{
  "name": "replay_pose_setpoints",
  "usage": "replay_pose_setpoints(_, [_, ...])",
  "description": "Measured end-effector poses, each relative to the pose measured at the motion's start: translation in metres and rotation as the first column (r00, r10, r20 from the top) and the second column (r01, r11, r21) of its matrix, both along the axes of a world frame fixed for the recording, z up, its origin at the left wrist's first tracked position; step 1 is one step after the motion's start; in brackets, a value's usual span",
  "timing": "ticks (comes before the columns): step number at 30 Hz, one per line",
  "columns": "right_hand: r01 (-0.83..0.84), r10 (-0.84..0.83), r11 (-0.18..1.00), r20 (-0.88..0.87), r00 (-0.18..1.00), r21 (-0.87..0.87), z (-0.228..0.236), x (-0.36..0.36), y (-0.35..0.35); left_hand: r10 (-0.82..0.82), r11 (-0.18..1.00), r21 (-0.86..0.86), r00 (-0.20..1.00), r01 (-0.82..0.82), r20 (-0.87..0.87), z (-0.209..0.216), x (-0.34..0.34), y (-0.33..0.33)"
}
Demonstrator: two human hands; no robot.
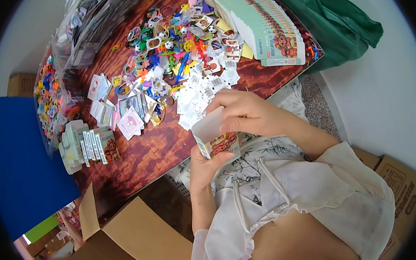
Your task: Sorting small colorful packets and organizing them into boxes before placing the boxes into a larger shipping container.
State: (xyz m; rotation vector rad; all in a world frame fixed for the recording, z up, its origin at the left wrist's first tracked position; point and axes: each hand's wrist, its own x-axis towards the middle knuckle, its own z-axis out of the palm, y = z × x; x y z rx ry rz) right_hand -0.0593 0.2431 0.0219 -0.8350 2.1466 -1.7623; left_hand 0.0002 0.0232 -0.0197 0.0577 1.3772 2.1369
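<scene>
My left hand (206, 167) grips a small printed cardboard box (224, 143) from below, just past the table's near edge and in front of my body. The box has a pale inside and a red and green picture on its side. At its raised upper part, my right hand (252, 112) has its fingers curled against the pale card, with the thumb along the edge. The box's contents are hidden. Beyond my hands lie many white printed paper slips (196, 96). Small colourful plastic trinkets (169, 44) are heaped behind them.
Flat stacked cartons (281, 39) fan out at the far right beside a green bag (339, 22). Filled small boxes (99, 146) stand at left, near square cards (130, 124) and a clear bag of trinkets (49, 99). Below the table's edge is an open carton (142, 229).
</scene>
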Motion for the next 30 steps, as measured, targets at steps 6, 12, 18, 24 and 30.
replay_pose_setpoints(6, [0.125, -0.006, 0.953, 0.394, 0.919, -0.277, -0.001, 0.021, -0.016, 0.25, 0.967, 0.069, 0.967, -0.247, -0.049, -0.004, 0.007, 0.005])
replay_pose_setpoints(12, [0.182, -0.179, 0.976, 0.029, 0.983, -0.121, -0.013, 0.015, -0.011, 0.321, 0.943, -0.045, 0.936, -0.33, -0.149, -0.004, 0.012, 0.002])
replay_pose_setpoints(18, [0.432, -0.331, 0.843, 0.325, 0.886, -0.319, -0.006, 0.026, -0.028, 0.301, 0.799, -0.366, 0.844, -0.478, -0.444, 0.035, 0.015, 0.017])
replay_pose_setpoints(24, [0.272, -0.185, 0.923, 0.307, 0.934, -0.272, -0.018, 0.018, -0.01, 0.187, 0.769, -0.463, 0.848, -0.441, -0.497, 0.041, 0.013, 0.009])
replay_pose_setpoints(30, [0.275, -0.24, 0.94, 0.18, 0.954, -0.204, -0.003, 0.023, -0.023, 0.202, 0.859, -0.369, 0.898, -0.354, -0.392, 0.037, 0.012, -0.002])
